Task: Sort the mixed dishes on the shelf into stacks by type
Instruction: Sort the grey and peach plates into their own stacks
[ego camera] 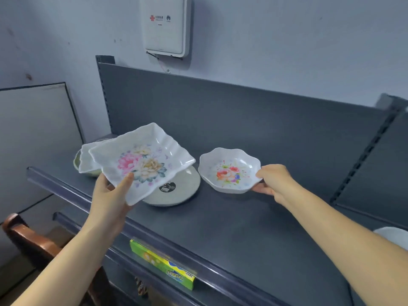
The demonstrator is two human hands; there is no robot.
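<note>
My left hand (pixel 111 196) grips the near corner of a square white plate with a flower print (pixel 141 161), held tilted above the shelf. Under it lies a round beige plate with a black sticker (pixel 183 188). Behind the square plate another square white dish (pixel 87 159) rests in a greenish bowl (pixel 77 161). To the right, my right hand (pixel 274 181) pinches the right rim of a scalloped white bowl with a flower print (pixel 229 170), which sits on the dark shelf (pixel 254 228).
The shelf has a dark back panel (pixel 220 111) and a raised front edge (pixel 154 230). A green and yellow box (pixel 162 263) lies on the shelf below. A white dish edge (pixel 393 234) shows at far right. A wooden chair back (pixel 24 235) stands lower left.
</note>
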